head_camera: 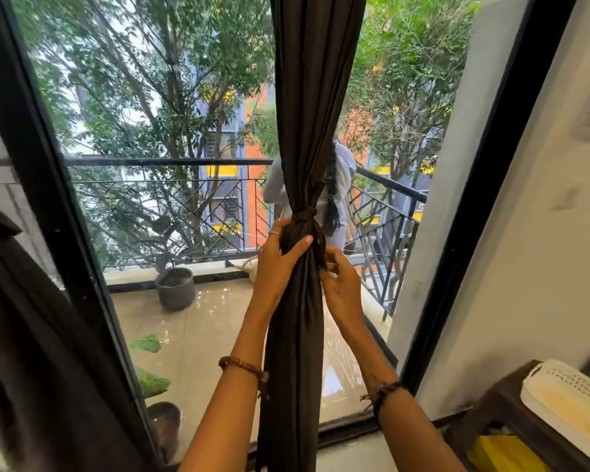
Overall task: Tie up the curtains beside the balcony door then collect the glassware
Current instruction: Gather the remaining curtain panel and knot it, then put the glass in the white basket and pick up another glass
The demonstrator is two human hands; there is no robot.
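A dark brown curtain (pixel 312 97) hangs in the middle of the view, bunched into one column and cinched by a knotted tie (pixel 304 214) of the same cloth. My left hand (pixel 280 264) grips the gathered curtain just below the knot, thumb across the front. At the curtain's right side my right hand (pixel 339 284) pinches the hanging end of the tie. A second dark curtain (pixel 31 335) hangs at the left edge. No glassware is in view.
The black door frame (pixel 470 216) stands right of the curtain, with glass and a black frame (pixel 48 199) to the left. Outside are a wet balcony floor, a railing (pixel 171 161), a grey plant pot (pixel 176 289) and a person. A white basket (pixel 569 400) sits on a dark stand at the lower right.
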